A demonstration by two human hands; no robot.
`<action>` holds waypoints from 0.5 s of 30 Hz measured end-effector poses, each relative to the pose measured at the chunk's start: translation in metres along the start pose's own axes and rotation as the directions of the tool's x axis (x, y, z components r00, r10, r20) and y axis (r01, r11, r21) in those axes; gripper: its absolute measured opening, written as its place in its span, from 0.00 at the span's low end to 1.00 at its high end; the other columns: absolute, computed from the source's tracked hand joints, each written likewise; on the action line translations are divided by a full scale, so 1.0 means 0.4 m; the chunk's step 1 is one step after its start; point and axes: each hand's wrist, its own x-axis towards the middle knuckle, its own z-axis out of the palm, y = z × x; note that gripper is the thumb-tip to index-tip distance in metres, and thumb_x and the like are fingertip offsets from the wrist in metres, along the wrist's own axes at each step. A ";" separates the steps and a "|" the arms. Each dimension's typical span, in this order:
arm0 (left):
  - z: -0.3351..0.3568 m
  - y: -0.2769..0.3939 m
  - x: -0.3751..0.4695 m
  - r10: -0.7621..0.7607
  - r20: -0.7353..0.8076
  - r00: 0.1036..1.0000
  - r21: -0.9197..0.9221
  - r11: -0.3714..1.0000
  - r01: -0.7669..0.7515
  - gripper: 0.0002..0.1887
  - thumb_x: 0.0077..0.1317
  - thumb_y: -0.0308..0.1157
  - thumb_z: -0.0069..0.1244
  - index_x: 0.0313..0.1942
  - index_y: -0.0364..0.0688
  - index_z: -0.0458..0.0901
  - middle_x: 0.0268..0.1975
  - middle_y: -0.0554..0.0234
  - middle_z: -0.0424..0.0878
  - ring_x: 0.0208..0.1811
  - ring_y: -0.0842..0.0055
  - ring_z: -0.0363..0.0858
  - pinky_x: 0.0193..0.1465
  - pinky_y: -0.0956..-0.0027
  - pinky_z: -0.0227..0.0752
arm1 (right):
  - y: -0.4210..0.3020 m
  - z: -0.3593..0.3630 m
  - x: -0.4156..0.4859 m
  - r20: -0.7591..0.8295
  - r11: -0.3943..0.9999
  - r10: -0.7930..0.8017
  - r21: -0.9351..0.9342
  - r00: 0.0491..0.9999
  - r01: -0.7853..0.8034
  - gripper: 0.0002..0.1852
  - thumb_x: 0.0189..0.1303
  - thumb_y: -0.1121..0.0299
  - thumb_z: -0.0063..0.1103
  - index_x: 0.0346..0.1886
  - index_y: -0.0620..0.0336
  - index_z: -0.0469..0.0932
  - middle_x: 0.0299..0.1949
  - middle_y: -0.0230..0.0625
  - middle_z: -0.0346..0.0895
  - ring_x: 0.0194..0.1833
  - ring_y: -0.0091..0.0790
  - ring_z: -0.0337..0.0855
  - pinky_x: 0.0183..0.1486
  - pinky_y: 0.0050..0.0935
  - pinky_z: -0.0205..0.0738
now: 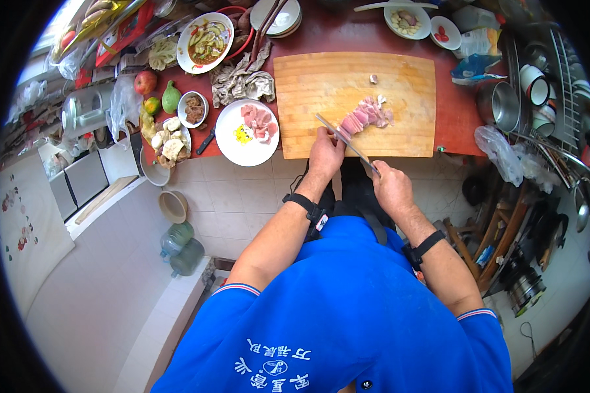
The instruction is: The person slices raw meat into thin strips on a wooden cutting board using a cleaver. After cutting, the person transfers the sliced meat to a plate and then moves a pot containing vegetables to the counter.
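On a wooden cutting board (319,86) lies a row of sliced raw meat (366,115), pink and overlapping. My right hand (392,184) grips the handle of a kitchen knife (341,136), whose blade slants up and left across the near end of the row. Beside the blade, my left hand (327,151) has its fingers bent at the near end of the meat; what lies under the fingertips is hidden. More raw slices (259,124) sit on a white plate (231,145) to the left of the board. A small whitish piece (373,79) rests farther back on the board.
Left of the board are a crumpled cloth (243,83), a small knife (206,142), a bowl of brown chunks (194,109) and a bowl of cooked food (205,43). A garlic bowl (407,22) stands at the back right. A metal pot (499,105) sits at the right.
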 end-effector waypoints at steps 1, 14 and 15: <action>0.000 0.001 0.001 -0.002 0.011 1.000 -0.006 1.000 0.002 0.17 0.75 0.37 0.59 0.53 0.36 0.74 0.39 0.44 0.91 0.43 0.50 0.91 0.48 0.51 0.83 | 0.001 0.001 0.001 0.001 1.000 0.007 -0.006 1.000 -0.007 0.06 0.74 0.67 0.62 0.46 0.57 0.83 0.31 0.53 0.87 0.38 0.60 0.90 0.43 0.57 0.85; -0.004 0.011 0.002 -0.008 0.013 1.000 -0.048 0.999 0.009 0.15 0.76 0.36 0.58 0.52 0.36 0.73 0.35 0.49 0.89 0.36 0.59 0.91 0.41 0.55 0.82 | 0.008 -0.012 0.016 0.107 0.997 0.078 -0.023 0.991 -0.076 0.09 0.74 0.67 0.62 0.51 0.58 0.85 0.35 0.57 0.88 0.42 0.63 0.89 0.46 0.58 0.84; -0.005 0.013 0.001 -0.001 0.008 1.000 -0.044 0.999 0.001 0.15 0.77 0.36 0.58 0.51 0.36 0.73 0.34 0.49 0.89 0.35 0.60 0.91 0.41 0.56 0.82 | 0.009 -0.013 0.019 0.122 0.996 0.084 -0.023 0.989 -0.081 0.09 0.74 0.67 0.62 0.50 0.58 0.85 0.35 0.57 0.88 0.42 0.63 0.89 0.46 0.58 0.84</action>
